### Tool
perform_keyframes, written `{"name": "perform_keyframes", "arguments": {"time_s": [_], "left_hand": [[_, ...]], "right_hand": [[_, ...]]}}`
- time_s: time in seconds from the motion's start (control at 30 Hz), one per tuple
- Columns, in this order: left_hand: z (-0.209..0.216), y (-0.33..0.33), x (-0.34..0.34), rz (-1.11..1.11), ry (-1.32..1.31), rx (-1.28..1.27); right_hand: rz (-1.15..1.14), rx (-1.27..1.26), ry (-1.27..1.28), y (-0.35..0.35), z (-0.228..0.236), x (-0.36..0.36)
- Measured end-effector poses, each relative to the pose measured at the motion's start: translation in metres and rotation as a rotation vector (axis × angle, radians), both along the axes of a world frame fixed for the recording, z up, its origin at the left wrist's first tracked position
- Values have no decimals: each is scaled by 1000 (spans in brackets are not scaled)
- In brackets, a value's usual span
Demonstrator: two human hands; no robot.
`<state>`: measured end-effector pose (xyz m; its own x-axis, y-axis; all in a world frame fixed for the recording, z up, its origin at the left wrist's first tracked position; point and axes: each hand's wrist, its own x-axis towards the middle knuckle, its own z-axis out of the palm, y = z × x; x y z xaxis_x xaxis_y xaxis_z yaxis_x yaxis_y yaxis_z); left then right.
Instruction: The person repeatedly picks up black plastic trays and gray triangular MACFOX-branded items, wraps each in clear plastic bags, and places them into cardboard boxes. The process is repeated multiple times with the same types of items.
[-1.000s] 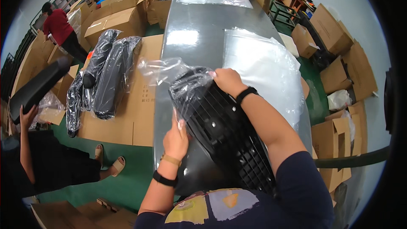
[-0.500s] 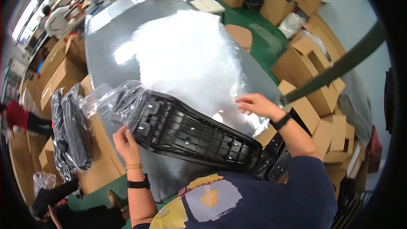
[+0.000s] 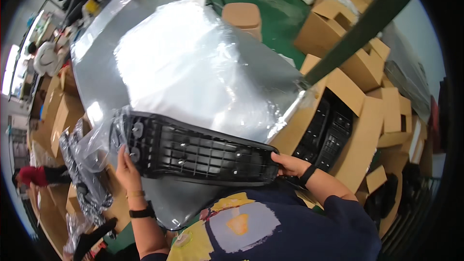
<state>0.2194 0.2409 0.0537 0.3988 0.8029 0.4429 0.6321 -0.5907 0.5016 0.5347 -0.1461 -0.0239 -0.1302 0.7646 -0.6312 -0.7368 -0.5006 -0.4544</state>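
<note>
A long black plastic panel [image 3: 203,153] lies across in front of me, its ribbed, grid-like underside facing up. Over its left end sits a clear plastic bag [image 3: 102,137], bunched up and trailing to the left. My left hand [image 3: 128,170] is closed at that bagged end, thumb and fingers at the panel's lower left corner. At the narrower right end, my right hand [image 3: 291,165] grips the panel with the thumb on top; its other fingers are partly hidden beneath.
Clear plastic sheets [image 3: 179,63] cover much of the grey table [image 3: 92,63]. An open carton [image 3: 360,152] at right holds more black panels [image 3: 324,133]. A dark green post [image 3: 360,31] rises beside it. Bagged dark parts [image 3: 89,174] stand at left; people are farther off.
My right hand has come down from above the plastic sheets and taken hold of the panel's right end. The panel has shifted left and lies more level. The view has turned right.
</note>
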Motion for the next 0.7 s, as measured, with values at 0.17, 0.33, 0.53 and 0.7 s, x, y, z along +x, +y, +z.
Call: {"name": "perform_keyframes", "arguments": {"time_s": [0.17, 0.33, 0.53, 0.7], "left_hand": [[27, -15, 16, 83, 130, -143], [29, -16, 10, 182, 0, -137], [53, -9, 37, 176, 88, 29], [70, -6, 17, 90, 381, 15]], "right_hand": [[114, -41, -282, 35, 56, 1], [95, 287, -407, 47, 73, -2], [118, 345, -671, 54, 56, -7], [-116, 158, -76, 79, 72, -10]]}}
